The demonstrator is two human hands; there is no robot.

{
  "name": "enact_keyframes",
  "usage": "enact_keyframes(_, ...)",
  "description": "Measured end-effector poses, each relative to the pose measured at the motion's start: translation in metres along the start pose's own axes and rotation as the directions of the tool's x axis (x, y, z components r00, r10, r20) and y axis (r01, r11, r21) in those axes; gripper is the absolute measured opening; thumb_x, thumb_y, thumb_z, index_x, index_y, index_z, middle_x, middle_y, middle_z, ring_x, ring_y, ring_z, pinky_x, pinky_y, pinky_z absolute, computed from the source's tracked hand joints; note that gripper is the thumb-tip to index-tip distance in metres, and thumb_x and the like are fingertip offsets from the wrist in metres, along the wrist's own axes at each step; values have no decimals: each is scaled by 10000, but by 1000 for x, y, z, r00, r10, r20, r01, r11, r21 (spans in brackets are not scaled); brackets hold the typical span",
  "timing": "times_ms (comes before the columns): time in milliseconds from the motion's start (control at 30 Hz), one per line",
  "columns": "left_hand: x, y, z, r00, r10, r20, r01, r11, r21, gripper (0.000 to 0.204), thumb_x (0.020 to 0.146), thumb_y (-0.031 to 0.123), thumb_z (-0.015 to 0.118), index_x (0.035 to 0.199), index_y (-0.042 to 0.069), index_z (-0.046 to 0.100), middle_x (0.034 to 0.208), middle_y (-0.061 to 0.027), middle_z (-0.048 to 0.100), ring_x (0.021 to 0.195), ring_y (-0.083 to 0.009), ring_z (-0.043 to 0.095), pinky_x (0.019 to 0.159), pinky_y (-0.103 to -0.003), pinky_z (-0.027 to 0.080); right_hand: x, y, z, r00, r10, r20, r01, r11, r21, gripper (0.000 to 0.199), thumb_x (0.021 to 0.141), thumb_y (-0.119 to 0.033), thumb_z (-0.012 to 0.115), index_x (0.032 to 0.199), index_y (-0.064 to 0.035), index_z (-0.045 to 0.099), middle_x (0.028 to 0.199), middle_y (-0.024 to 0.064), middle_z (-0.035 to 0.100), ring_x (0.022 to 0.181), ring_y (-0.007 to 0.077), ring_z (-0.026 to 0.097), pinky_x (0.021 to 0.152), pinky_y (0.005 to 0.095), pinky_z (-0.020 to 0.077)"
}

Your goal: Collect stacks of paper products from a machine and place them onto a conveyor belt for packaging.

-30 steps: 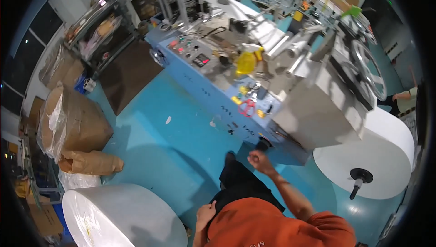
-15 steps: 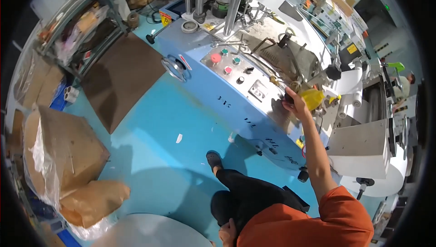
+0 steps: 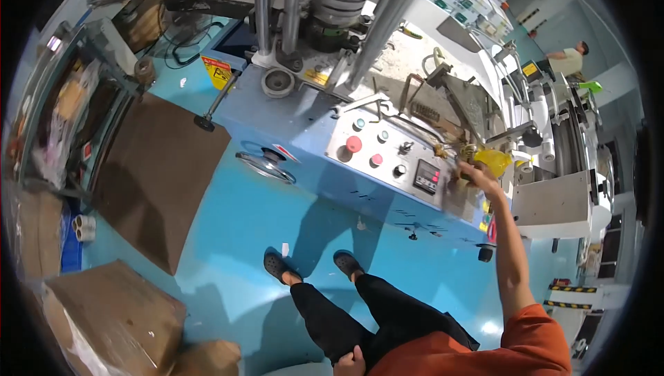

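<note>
1. Since half a second ago the view has swung closer over the blue metal machine housing, and the right hand has settled at the yellow plastic bottle instead of reaching toward it.
2. The right hand touches the bottle near the right end of the grey control panel; whether its fingers close around it cannot be told.
3. The left hand rests loosely curled on the person's black-trousered thigh, holding nothing.
4. The bottle sits among brass fittings, so a sideways tug could likely tip or spill it.
5. The red round push-buttons lie just beside the reaching arm and could be knocked.
6. A flat brown cardboard sheet covers the teal floor to the left.
</note>
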State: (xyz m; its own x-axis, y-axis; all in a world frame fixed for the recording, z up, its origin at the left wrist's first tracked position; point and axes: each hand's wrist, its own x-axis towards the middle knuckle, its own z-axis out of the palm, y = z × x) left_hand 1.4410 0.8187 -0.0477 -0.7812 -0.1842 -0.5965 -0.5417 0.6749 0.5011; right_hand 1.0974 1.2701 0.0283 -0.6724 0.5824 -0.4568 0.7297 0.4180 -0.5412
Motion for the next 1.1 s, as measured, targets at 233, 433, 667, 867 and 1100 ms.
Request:
enact_keyframes(233,54,-33,-109,970,-218,108,209,973,95,528,923,455,495,574,70,594,607,-182,590,526,-403,545,494,-507,410,16,36,38,815,-328,-478,-129,700,-702,346,768,-294,648,801,43,578,750,208,655,714,335,654,626,440,494)
enact_keyframes(433,87,-81,-144,821,-353,448,257,930,262,548,966,523,377,739,115,664,733,-162,662,653,-381,627,613,-460,499,4,16,60,744,-308,-593,-258,687,-680,489,756,-307,676,1013,17,415,845,305,628,821,482,609,716,522,482)
enact_keyframes(667,112,-95,-167,930,-160,330,105,979,176,581,960,502,432,561,107,582,479,-91,549,352,-285,461,363,-391,354,4,17,35,830,-235,-506,-89,840,-536,370,814,-315,637,871,28,511,775,200,639,684,360,615,593,421,467)
enact_keyframes(867,121,-94,-175,988,-12,157,-6,993,114,619,960,498,457,473,116,460,416,-42,424,332,-181,280,358,-333,218,5,19,17,938,233,-256,-202,969,142,270,796,-304,660,788,-41,595,629,14,565,458,103,487,422,236,355)
enact_keyframes(1100,129,-103,-182,967,155,203,-221,907,358,620,972,498,424,509,91,488,457,-60,475,367,-204,338,391,-355,272,2,2,77,640,-207,-740,-442,689,-574,464,712,-284,704,999,-16,457,905,290,638,880,473,614,749,517,485)
